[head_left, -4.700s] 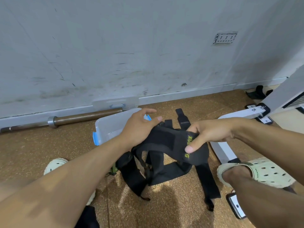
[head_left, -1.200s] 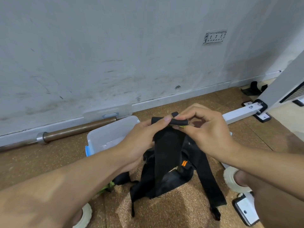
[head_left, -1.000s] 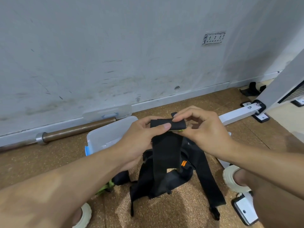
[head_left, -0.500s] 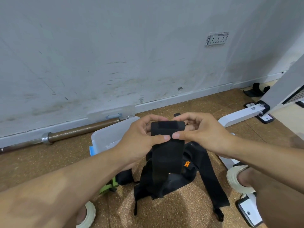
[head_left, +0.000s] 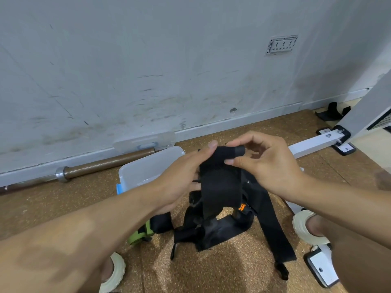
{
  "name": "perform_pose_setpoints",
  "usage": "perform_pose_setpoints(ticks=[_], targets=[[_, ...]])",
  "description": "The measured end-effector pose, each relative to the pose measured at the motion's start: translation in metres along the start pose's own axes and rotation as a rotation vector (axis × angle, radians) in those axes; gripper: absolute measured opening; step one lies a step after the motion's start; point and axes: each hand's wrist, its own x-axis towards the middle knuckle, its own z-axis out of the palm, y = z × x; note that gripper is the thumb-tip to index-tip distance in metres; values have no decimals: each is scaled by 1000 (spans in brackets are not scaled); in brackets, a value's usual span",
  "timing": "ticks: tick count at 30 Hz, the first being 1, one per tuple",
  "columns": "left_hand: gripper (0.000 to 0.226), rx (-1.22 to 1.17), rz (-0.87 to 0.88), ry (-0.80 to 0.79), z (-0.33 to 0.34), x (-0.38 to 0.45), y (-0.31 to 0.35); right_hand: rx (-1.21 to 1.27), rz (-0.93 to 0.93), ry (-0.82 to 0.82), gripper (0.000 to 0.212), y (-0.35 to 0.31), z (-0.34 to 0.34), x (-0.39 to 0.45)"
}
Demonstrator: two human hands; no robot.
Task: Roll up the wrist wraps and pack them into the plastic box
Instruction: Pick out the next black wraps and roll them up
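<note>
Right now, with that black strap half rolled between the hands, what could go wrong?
1. Only fingertips of the left hand and right hand pinch the small roll at the top of the black fabric wrist wrap; a slip could let it unroll.
2. Its hanging tail meets the black strap pile and might snag.

Two hands (head_left: 182, 178) (head_left: 264, 163) are showing, with one plastic box (head_left: 148, 166), one barbell (head_left: 101, 166), one wall socket (head_left: 281, 45) and two clogs (head_left: 114, 273) (head_left: 306, 227).
</note>
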Motion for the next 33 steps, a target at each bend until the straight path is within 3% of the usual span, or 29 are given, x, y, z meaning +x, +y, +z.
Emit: perform_pose_setpoints(ticks=[10,12,16,20,27,33], targets=[[39,-97,29,85,0,4,-1,-27,-103,-5,29,-2,-1,3],[37,-98,46,97,-3,4,-2,-24,-69,-33,34,-2,-3,3],[34,-102,98,120,-8,5,0,21,103,-77,62,-7,-6,3],[36,-92,140,147,-12,6,1,64,211,-120,69,-10,-8,5],[41,-55,156,123,-16,7,-4,208,289,-237,47,-4,-4,3],[47,-104,123,92,-9,6,-6,200,233,-146,37,-2,-4,2]])
